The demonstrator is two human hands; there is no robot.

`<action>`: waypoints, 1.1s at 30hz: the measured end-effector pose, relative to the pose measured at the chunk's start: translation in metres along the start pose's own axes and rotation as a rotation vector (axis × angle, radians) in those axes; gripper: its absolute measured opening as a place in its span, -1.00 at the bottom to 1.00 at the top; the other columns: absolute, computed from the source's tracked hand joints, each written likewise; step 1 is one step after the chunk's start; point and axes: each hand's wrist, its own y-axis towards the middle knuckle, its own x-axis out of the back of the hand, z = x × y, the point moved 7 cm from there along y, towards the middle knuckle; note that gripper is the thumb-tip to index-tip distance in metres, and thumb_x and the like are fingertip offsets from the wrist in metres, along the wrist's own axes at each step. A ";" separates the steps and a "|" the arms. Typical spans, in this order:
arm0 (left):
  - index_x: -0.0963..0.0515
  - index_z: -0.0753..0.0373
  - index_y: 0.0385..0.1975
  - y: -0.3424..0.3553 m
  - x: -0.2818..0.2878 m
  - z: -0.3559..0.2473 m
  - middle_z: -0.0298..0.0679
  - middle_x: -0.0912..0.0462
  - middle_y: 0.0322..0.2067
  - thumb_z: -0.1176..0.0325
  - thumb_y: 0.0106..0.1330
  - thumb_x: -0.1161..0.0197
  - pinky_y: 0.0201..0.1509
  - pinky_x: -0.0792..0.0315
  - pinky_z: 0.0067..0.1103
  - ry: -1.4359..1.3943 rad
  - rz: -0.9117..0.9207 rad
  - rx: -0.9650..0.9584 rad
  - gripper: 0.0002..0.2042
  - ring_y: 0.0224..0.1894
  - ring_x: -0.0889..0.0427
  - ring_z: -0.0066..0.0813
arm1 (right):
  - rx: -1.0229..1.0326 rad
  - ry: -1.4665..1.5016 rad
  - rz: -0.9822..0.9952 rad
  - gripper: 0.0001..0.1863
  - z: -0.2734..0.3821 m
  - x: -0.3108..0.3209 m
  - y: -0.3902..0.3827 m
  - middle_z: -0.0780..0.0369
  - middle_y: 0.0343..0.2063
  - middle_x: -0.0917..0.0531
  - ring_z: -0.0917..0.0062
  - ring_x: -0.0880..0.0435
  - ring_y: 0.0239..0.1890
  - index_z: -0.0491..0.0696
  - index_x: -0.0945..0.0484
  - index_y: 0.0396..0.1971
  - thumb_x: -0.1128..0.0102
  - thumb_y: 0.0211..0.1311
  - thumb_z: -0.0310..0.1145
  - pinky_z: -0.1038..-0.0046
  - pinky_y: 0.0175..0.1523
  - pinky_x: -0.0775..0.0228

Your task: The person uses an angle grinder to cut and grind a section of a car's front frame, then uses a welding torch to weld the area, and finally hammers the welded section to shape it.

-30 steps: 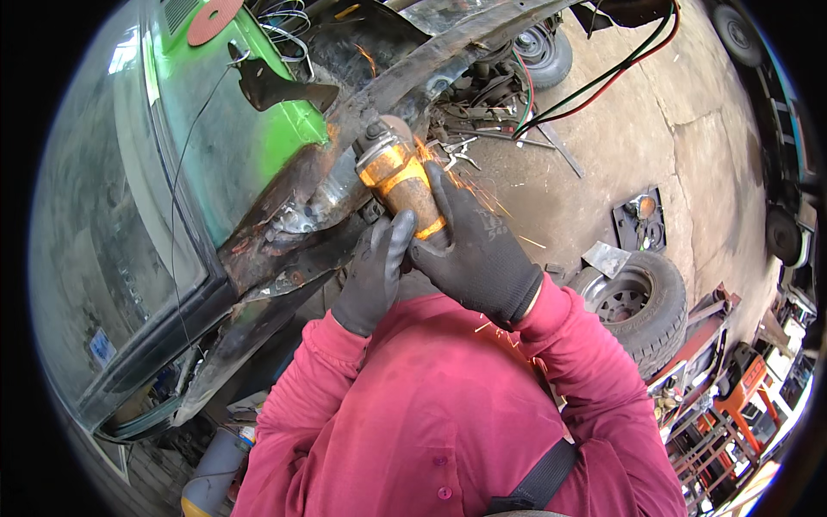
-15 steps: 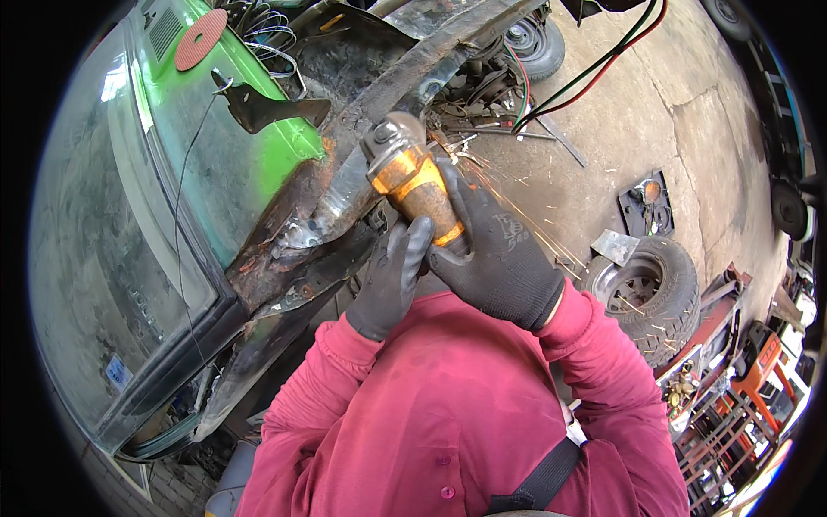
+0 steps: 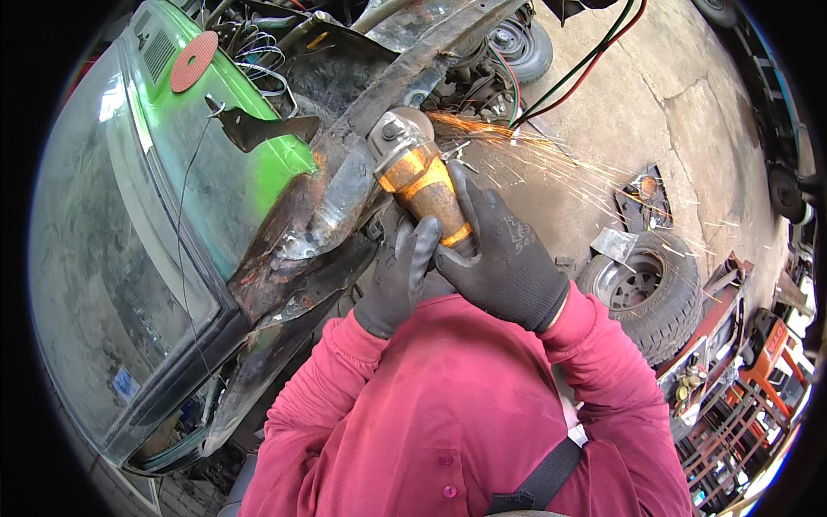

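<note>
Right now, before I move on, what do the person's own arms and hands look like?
The left hand and right hand wear dark grey-black gloves; the right one has a faint marking on its back and a knit cuff. The sleeves are long, creased and pinkish-red.

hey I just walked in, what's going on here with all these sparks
A person's gloved right hand grips a yellow angle grinder, with the gloved left hand at its lower end. Sparks fan out to the right from its disc, which is beside a worn metal rail on a partly stripped green vehicle; the exact contact point is hidden. A loose wheel lies to the right.
</note>
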 end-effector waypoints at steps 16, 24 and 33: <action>-0.46 0.43 0.32 -0.014 -0.029 0.009 -0.12 -0.67 0.14 0.33 0.55 -0.33 0.15 -0.57 -0.50 -0.476 -0.085 0.531 -0.54 0.09 -0.63 -0.51 | -0.078 0.101 0.031 0.03 -0.081 -0.082 -0.035 -0.06 0.28 -0.62 0.05 -0.67 0.31 -0.11 -0.26 0.55 -0.63 0.17 -0.05 0.10 0.37 -0.51; -0.45 0.41 0.38 -0.041 -0.038 0.052 -0.15 -0.70 0.15 0.36 0.53 -0.34 0.27 -0.56 -0.47 -0.437 -0.141 0.643 -0.50 0.14 -0.67 -0.49 | -0.146 0.708 0.090 -0.17 -0.106 -0.147 -0.023 0.00 0.23 -0.66 0.18 -0.70 0.26 -0.09 -0.39 0.44 -0.52 0.18 -0.22 0.19 0.37 -0.50; -0.55 0.41 0.28 -0.004 -0.015 0.045 -0.02 -0.77 0.08 0.31 0.45 -0.35 0.25 -0.54 -0.40 -0.113 -0.172 0.479 -0.53 0.13 -0.72 -0.37 | -0.040 0.877 -0.116 -0.27 -0.122 -0.169 0.012 0.04 0.20 -0.67 0.25 -0.68 0.26 -0.11 -0.42 0.37 -0.47 0.20 -0.30 0.23 0.40 -0.47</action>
